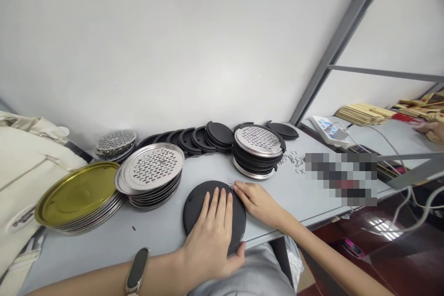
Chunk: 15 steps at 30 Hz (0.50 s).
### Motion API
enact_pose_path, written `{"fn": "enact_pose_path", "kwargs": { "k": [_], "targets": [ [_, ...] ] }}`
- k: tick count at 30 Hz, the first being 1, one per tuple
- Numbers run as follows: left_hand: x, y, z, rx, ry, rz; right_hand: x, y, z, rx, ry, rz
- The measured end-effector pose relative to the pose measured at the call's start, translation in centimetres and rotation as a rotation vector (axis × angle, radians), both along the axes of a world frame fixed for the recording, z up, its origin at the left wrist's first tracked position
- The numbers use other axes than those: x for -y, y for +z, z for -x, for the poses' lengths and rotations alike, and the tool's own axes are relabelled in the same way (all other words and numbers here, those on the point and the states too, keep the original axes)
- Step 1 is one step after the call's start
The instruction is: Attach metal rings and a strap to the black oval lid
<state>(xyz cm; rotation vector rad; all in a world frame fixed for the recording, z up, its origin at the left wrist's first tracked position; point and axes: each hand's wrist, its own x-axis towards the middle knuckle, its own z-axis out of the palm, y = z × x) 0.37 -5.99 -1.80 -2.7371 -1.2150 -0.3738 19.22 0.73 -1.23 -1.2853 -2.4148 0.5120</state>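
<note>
Black disc (193, 204) handled: one; ring (231, 186) at rim: one; perforated-topped stacks (157, 167): three. Disc beneath flat left hand (212, 236), fingers extended; right hand (257, 201) pinches ring.

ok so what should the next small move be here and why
I'd probably have the right hand ease the small metal ring a little further round at the edge of the round black disc. The ring sits right by those fingertips, and the left hand lies flat across the disc, which should steady it. Whether the ring is fully through is too small to tell.
</note>
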Motion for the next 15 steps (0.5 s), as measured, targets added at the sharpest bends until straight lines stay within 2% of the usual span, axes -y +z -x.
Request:
{"fn": "enact_pose_path", "kwargs": {
  "k": [15],
  "targets": [
    [0.12, 0.14, -0.18, 0.0, -0.011, -0.003, -0.27, 0.21, 0.03, 0.001, 0.028, 0.023]
  ]
}}
